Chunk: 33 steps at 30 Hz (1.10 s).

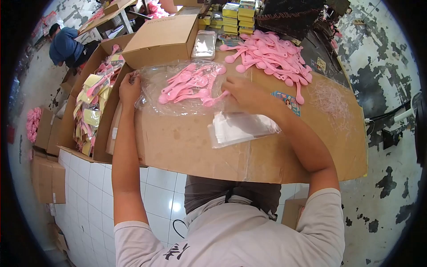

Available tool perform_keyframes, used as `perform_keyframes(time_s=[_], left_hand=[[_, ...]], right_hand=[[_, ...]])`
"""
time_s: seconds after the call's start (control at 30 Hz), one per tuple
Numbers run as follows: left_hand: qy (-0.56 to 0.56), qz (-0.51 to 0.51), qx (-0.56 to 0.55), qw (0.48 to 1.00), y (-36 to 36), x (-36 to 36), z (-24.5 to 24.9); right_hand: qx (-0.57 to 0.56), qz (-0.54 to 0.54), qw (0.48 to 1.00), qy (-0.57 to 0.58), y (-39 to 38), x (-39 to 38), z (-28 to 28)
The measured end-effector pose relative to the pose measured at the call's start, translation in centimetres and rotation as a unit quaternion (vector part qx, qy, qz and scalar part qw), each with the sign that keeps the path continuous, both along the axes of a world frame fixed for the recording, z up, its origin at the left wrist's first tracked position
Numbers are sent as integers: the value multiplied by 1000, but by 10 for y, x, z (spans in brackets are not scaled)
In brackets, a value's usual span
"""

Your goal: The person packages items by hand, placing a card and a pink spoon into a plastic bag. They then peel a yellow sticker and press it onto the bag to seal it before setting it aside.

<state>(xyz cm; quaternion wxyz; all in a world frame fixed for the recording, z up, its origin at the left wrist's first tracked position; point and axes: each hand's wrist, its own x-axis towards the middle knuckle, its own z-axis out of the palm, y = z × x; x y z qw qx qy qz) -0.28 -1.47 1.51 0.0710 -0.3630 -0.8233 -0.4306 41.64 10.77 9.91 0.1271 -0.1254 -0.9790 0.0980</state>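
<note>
A large clear plastic bag (153, 95) lies spread on the cardboard tabletop, with a heap of pink plastic spoon-like pieces (189, 83) on it. At the bag's left edge my left hand (130, 89) is closed, its fingers gripping the crumpled film. My right hand (240, 94) is closed at the heap's right side, fingertips on the end of one pink piece (218, 98). Just below that hand is a stack of small clear plastic sleeves (240, 129). A printed colour card (287, 101) lies beside my right forearm.
A bigger pile of pink pieces (271, 55) covers the back right. An open carton (111, 133) of packed pieces stands left, near a closed cardboard box (160, 38). Yellow card stacks (238, 18) are behind. Thin plastic strands (331, 104) lie right. Another person (66, 46) sits far left.
</note>
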Motion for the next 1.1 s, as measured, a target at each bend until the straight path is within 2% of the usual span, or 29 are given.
perform_keyframes(time_s=[0.03, 0.13, 0.23, 0.33, 0.43, 0.63, 0.73, 0.83, 0.93, 1.03, 1.1], left_hand=[[2, 2, -4, 1000, 1, 2, 1], [9, -9, 17, 1000, 2, 0, -2], [-18, -24, 18, 999, 2, -5, -5], [7, -14, 14, 1000, 2, -5, -6], [-4, -14, 10, 1000, 3, -6, -6], [1, -14, 13, 1000, 3, -7, -7], [8, -15, 14, 1000, 3, -8, -8], [3, -4, -1, 1000, 3, -7, -7], [-8, -18, 17, 1000, 3, -8, -8], [0, -11, 9, 1000, 2, -4, -5], [0, -12, 10, 1000, 3, -3, -3]], right_hand=[[22, -20, 999, 27, 1, -3, 2], [62, -129, 990, 13, 13, -18, 2], [100, -81, 990, 49, 49, -30, -30], [55, -107, 993, 23, 61, -29, -27], [60, -56, 995, -54, 60, -11, -10], [85, -90, 979, -164, 51, 3, 5], [50, -72, 995, -48, 56, 8, -5], [70, -41, 994, -68, 66, 7, -7], [107, -96, 979, -143, 51, 3, 3], [111, -107, 982, -104, 57, 16, 8], [74, -170, 981, -59, 76, 33, 21]])
